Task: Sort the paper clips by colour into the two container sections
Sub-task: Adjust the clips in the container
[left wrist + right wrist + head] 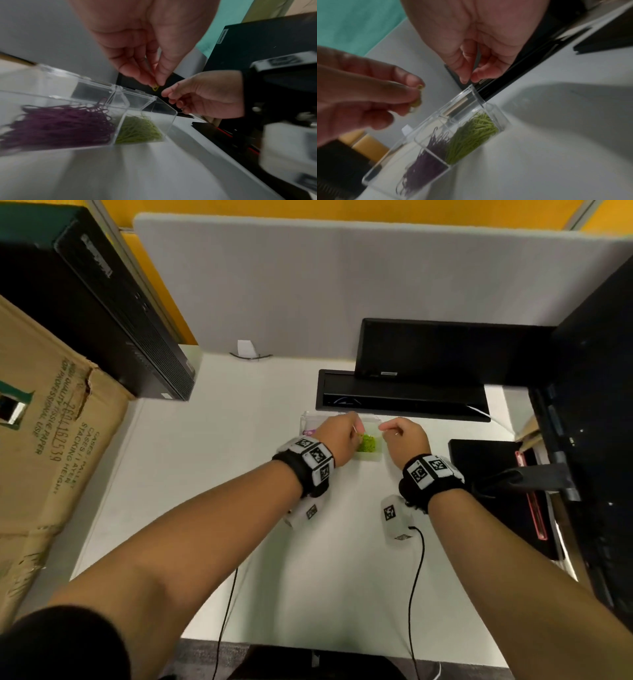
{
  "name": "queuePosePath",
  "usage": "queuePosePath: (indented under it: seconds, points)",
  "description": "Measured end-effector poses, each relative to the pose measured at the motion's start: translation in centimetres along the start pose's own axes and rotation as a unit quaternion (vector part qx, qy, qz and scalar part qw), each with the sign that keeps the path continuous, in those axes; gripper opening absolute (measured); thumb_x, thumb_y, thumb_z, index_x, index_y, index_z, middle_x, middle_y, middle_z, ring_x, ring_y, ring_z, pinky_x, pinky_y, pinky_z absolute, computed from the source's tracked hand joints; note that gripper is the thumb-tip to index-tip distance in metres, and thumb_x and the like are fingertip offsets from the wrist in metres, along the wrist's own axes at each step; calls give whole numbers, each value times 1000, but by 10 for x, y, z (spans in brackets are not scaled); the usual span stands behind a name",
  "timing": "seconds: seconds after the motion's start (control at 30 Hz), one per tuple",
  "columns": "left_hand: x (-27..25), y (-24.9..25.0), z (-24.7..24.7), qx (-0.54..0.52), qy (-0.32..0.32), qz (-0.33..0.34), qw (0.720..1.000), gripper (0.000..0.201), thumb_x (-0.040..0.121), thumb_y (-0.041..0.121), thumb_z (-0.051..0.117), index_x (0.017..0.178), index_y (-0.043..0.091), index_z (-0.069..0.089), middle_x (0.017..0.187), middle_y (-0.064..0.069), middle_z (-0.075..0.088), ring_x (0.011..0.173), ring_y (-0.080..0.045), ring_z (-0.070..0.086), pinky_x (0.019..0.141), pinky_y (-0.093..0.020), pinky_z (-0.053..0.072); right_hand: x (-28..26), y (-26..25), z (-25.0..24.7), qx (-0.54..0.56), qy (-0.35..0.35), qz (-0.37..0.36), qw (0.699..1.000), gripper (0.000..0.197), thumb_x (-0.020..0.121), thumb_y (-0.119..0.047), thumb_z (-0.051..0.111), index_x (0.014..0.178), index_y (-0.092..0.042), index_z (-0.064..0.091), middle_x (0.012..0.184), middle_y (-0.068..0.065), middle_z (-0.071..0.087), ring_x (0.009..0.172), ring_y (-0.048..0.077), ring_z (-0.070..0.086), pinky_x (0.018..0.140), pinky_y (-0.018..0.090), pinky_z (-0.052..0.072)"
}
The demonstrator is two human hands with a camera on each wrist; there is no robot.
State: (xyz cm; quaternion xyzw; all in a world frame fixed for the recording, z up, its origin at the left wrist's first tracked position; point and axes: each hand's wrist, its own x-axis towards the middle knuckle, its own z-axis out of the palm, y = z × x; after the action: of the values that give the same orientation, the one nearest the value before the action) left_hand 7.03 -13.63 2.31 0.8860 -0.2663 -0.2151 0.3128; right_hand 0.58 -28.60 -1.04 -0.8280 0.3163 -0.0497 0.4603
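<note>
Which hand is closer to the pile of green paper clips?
Left. The left hand hangs right beside the green paper clips, pinching one green clip over that section. The right hand sits off to the container's right side, by its open lid.

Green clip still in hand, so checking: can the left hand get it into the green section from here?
Probably yes. The left hand pinches the clip just above the container, whose lid stands open; nothing covers the green section.
</note>
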Motion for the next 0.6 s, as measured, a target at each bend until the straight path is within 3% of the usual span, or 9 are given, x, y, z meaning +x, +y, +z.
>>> queuePosePath:
  seconds: [0.1,0.2,0.3,0.37,0.43,0.53,0.6]
  points:
    - [21,9,14,35,-17,-26,999,17,91,11,51,105,18,58,103,-8,64,94,-25,61,81,-31,49,6,10,-3,56,19,39,997,23,88,-3,49,93,-13,70,92,-1,63,86,17,58,79,27,46]
    - [31,0,17,96,-23,-7,995,24,91,10,52,112,14,61,115,-10,60,108,-25,56,92,-30,43,18,19,-3,70,-2,61,996,24,90,-7,48,98,-11,70,94,2,64,88,19,59,85,33,51]
    - [31,-17,2,40,75,-23,996,20,89,12,54,105,15,64,115,-9,54,110,-22,50,98,-32,41,33,24,-1,80,-32,90,992,21,90,-14,50,90,-13,71,81,1,64,75,20,57,78,37,50]
    - [36,-36,-14,-2,170,-91,981,17,89,14,53,101,14,65,114,-11,55,108,-25,51,98,-35,42,41,20,1,86,-59,118,987,24,88,-20,51,69,-16,66,68,1,60,62,20,52,70,37,47]
    - [42,-55,-31,-62,212,-190,957,23,91,18,52,107,9,65,118,-15,59,110,-31,55,99,-36,43,50,16,4,56,-87,126,987,34,88,-27,48,58,-15,57,64,4,57,61,25,51,68,39,45]
    - [44,-75,-45,-180,133,-326,918,33,96,17,43,119,-1,58,121,-23,61,112,-38,58,94,-37,46,60,10,7,26,-105,122,987,37,90,-34,46,60,-15,56,67,9,56,65,26,53,71,42,49]
    - [46,-83,-46,-211,84,-346,910,34,95,12,41,124,0,55,123,-24,59,112,-39,59,95,-37,49,63,8,8,52,-106,132,984,30,88,-31,50,65,-15,61,70,8,57,63,23,52,67,39,47]
